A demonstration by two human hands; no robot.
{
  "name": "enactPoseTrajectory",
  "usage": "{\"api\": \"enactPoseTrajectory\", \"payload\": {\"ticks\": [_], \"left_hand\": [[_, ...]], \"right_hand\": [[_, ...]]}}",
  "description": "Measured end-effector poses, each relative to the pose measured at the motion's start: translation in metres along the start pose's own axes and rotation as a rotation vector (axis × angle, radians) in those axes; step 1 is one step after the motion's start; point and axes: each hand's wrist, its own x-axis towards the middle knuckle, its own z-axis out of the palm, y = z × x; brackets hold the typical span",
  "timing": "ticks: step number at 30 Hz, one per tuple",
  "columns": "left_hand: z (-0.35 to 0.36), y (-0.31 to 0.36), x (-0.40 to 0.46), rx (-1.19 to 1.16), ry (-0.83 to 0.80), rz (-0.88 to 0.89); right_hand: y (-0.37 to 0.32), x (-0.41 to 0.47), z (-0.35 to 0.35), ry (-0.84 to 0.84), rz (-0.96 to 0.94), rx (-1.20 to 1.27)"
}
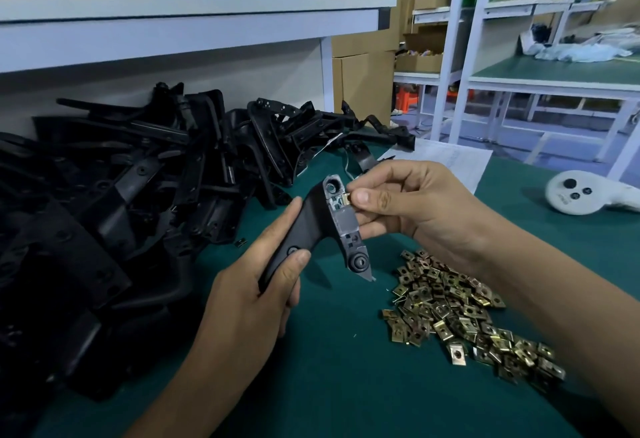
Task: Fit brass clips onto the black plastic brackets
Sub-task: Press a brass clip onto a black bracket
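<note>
Green matting is covering the tabletop (332,368), with white shelving running along its far edge and cardboard boxes standing beyond.

Head view: the left hand (249,302) is gripping the bracket (325,226) by its lower arm, fingers and thumb curled round it, and is holding it above the middle of the tabletop with the grey recessed face turned up. The right hand (408,205) is pinching a clip (347,198) between thumb and forefinger, and the clip is touching the right edge of the bracket just below its round upper hole. Spare clips (467,320) are lying heaped toward the right edge; unfitted brackets (121,195) are piled along the left and far edges. A white controller (581,195) is resting near the far right corner.

Procedure, as judged: the clip is being started onto the edge. It should be kept square to that edge, its open mouth straddling the plastic, and pushed straight inward with the thumb while the left hand is bracing against the push. A skewed entry would probably jam or spread the clip. Full seating cannot be confirmed; the thumb is hiding most of the clip.
</note>
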Motion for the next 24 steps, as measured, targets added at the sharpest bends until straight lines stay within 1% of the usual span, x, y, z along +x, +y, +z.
{"api": "enactPoseTrajectory", "payload": {"ticks": [5,8,11,13,14,16,20,22,24], "left_hand": [[0.000,0.002,0.000,-0.008,-0.024,-0.004],[0.000,0.003,0.000,-0.022,-0.065,0.012],[0.000,0.004,0.000,-0.050,-0.138,0.030],[0.001,0.004,-0.001,-0.018,-0.156,0.051],[0.001,0.004,-0.001,0.009,-0.154,0.059],[0.001,0.005,-0.001,0.070,-0.144,0.064],[0.001,0.007,-0.002,0.175,-0.119,0.062],[0.003,0.010,-0.003,0.171,-0.117,0.092],[0.004,0.012,-0.003,0.118,-0.106,0.126]], "right_hand": [[0.000,0.000,-0.002,-0.053,-0.013,-0.013],[-0.002,-0.002,-0.003,-0.090,0.006,-0.002],[-0.004,-0.004,-0.005,-0.185,0.097,0.089],[-0.006,-0.005,-0.005,-0.255,0.193,0.122],[-0.006,-0.005,-0.004,-0.282,0.236,0.111],[-0.005,-0.005,-0.003,-0.290,0.266,0.052],[-0.008,-0.005,-0.005,-0.238,0.189,-0.075],[-0.009,-0.005,-0.006,-0.244,0.141,-0.125],[-0.010,-0.005,-0.004,-0.260,0.099,-0.160]]}}
